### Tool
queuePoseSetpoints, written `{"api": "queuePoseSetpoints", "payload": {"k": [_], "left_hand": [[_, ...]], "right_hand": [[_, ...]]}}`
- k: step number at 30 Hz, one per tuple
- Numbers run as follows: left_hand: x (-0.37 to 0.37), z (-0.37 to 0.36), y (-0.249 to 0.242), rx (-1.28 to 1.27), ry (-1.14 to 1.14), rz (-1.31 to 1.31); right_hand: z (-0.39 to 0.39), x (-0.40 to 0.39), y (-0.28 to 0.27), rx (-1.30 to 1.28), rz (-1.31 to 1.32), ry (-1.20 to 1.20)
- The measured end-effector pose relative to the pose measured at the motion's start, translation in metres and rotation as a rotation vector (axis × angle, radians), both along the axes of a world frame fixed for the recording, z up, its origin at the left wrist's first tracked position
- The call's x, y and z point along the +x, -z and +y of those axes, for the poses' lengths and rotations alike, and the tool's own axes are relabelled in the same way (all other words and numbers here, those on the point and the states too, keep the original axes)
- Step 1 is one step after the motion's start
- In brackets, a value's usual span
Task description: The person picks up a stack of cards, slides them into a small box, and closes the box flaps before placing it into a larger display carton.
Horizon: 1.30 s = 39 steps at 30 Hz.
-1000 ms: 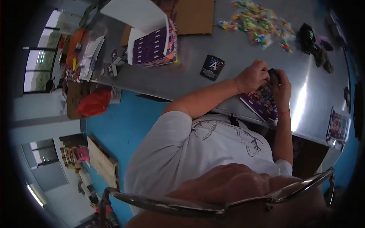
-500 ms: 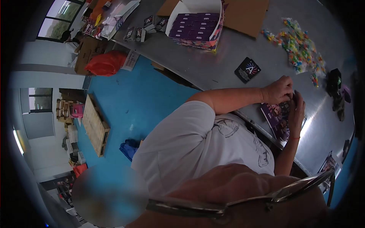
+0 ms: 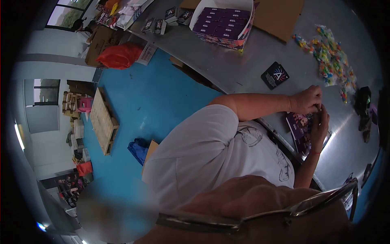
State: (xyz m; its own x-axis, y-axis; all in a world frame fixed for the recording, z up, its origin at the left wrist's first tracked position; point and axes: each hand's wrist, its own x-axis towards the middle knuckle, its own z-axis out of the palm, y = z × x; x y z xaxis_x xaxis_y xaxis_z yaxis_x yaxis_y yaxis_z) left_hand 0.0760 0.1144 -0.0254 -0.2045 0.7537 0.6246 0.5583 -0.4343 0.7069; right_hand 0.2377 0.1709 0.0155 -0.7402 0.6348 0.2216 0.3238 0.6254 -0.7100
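A purple printed box (image 3: pixel 300 132) with a picture on its face lies at the table's near edge, in front of the white shirt. My right hand (image 3: pixel 321 127) rests along the box's far side, fingers bent over it. My left hand (image 3: pixel 307 100) is closed in a pinch above the box's upper end, its fingertips meeting those of my right hand. What the left fingers pinch is hidden. Close by, on the metal table, lies a black card (image 3: pixel 275 75) with a colourful starburst and a letter A.
An open carton (image 3: pixel 248 30) of purple boxes stands on the metal table (image 3: pixel 243 69) beside flat cardboard (image 3: pixel 278 18). Small bags of colourful pieces (image 3: pixel 331 61) are spread farther right, near dark items (image 3: pixel 362 101). Stacked black cards (image 3: pixel 159 26) sit near the left edge. A wooden pallet (image 3: pixel 101 122) is on the blue floor.
The whole view has shifted slightly, so the table items appear farther right. Both hands stay together at the purple box, with only small finger movement.
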Motion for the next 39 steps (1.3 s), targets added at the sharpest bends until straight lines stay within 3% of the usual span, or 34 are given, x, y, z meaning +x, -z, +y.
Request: {"api": "queuePoseSetpoints", "payload": {"k": [5, 7, 10, 12, 13, 15, 17, 18, 19, 21, 23, 24, 25, 26, 27, 30, 32, 33, 37, 39], "left_hand": [[0.007, 0.007, 0.012, -0.009, -0.013, -0.018], [0.006, -0.002, -0.002, 0.000, -0.044, -0.029], [0.004, -0.019, -0.013, -0.052, -0.181, -0.235], [0.006, -0.024, -0.007, -0.432, 0.013, -0.378], [0.005, -0.025, -0.009, -0.431, 0.008, -0.377], [0.001, -0.027, -0.016, -0.675, 0.098, -0.435], [-0.003, -0.024, -0.003, -0.614, 0.056, -0.471], [-0.005, -0.024, -0.002, -0.553, 0.016, -0.511], [-0.009, -0.025, -0.002, -0.555, 0.019, -0.510], [-0.008, -0.025, -0.003, -0.451, 0.090, -0.797], [-0.008, -0.033, -0.019, -0.415, 0.301, -0.983], [-0.008, -0.029, -0.014, -0.525, 0.150, -0.877], [-0.007, -0.029, -0.007, -0.474, 0.254, -1.007], [-0.009, -0.033, -0.019, -0.492, 0.258, -0.918], [-0.011, -0.032, -0.013, -0.487, 0.308, -0.895], [-0.006, -0.031, -0.021, -0.555, 0.381, -0.998], [-0.007, -0.033, -0.020, -0.629, 0.289, -0.960], [-0.007, -0.034, -0.020, -0.641, 0.298, -0.960], [-0.015, -0.033, -0.022, -0.649, 0.322, -0.852], [-0.019, -0.032, -0.027, -0.669, 0.392, -0.821]], "right_hand": [[0.002, 0.002, -0.006, -0.229, 0.088, -0.054], [0.001, 0.002, -0.013, -0.247, 0.022, 0.047], [0.015, 0.008, -0.005, -0.336, 0.099, 0.139], [0.016, 0.006, -0.004, -0.286, 0.144, 0.143], [0.016, 0.004, -0.005, -0.266, 0.112, 0.118], [0.015, 0.000, -0.006, -0.243, 0.082, 0.091], [0.011, -0.005, -0.003, 0.143, 0.262, 0.166], [0.014, -0.004, 0.001, 0.141, 0.262, 0.164], [0.020, 0.000, 0.007, -0.085, 0.334, 0.211], [0.015, 0.008, 0.005, -0.519, 0.404, 0.270], [-0.002, 0.008, -0.013, -0.601, 0.192, 0.253], [-0.008, 0.006, -0.012, -0.975, 0.287, 0.277], [-0.012, 0.008, -0.021, -0.963, 0.219, 0.269], [-0.010, 0.007, -0.014, -0.939, 0.272, 0.240], [-0.002, 0.019, -0.011, -1.227, 0.317, 0.070], [-0.004, 0.016, -0.001, -1.219, 0.371, 0.095], [-0.010, 0.008, -0.001, -1.174, 0.506, 0.094], [-0.007, 0.013, -0.001, -1.118, 0.425, 0.007], [-0.002, 0.013, 0.004, -1.044, 0.394, 0.032], [0.001, 0.012, 0.009, -0.744, 0.257, 0.040]]}}
